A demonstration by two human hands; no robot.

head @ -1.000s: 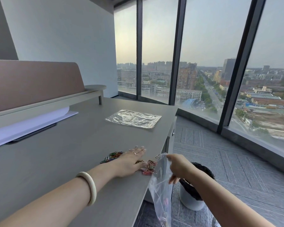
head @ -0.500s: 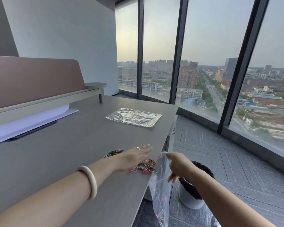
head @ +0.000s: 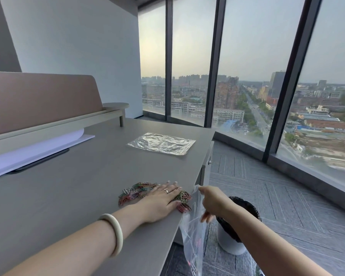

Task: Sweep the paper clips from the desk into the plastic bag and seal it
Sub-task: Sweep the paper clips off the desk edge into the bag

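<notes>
Head view showed your left hand (head: 161, 200) flat and spread over the paper clips (head: 136, 192) near the surface (head: 78, 186) edge, while your right hand (head: 211, 202) pinched the bag (head: 193, 232) mouth just beyond them to the right, hanging below that edge.

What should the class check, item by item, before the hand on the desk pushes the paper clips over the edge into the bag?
1. Bag mouth at the desk edge: ok. The right hand holds the top of the plastic bag beside the desk edge.
2. Bag mouth open wide enough: cannot tell; the clear film hides the opening.
3. Sweeping hand in place: ok. The left hand lies flat on the paper clips.
4. All clips in the hand's path: not ok. Many lie to its left, away from the edge.
5. Bag hanging free: ok, with some clips already at the bottom.
6. Spare bag out of the way: ok, farther along the desk.
</notes>
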